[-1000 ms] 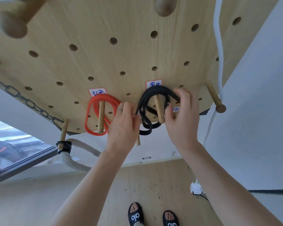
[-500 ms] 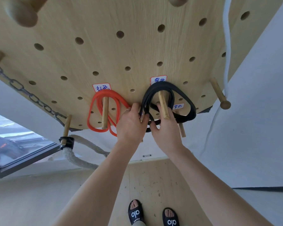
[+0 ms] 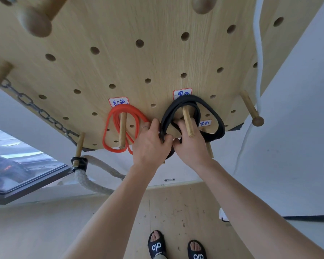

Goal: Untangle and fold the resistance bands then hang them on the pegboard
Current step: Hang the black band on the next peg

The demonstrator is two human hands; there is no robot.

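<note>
A wooden pegboard fills the upper view. A folded red band hangs on a wooden peg under a white label. To its right a folded black band loops over another peg under its own label. My left hand grips the left strands of the black band with curled fingers. My right hand holds the band's lower middle strands just below that peg. The bottom of the black band is hidden behind both hands.
A metal chain runs along the board's lower left. A thick rope hangs from a peg there. A white cord drops down at right beside a bare peg. Below are a wooden floor and sandalled feet.
My right hand left the band's right loop and came in under the peg beside my left hand. The black band's right loop spread wider to the right.
</note>
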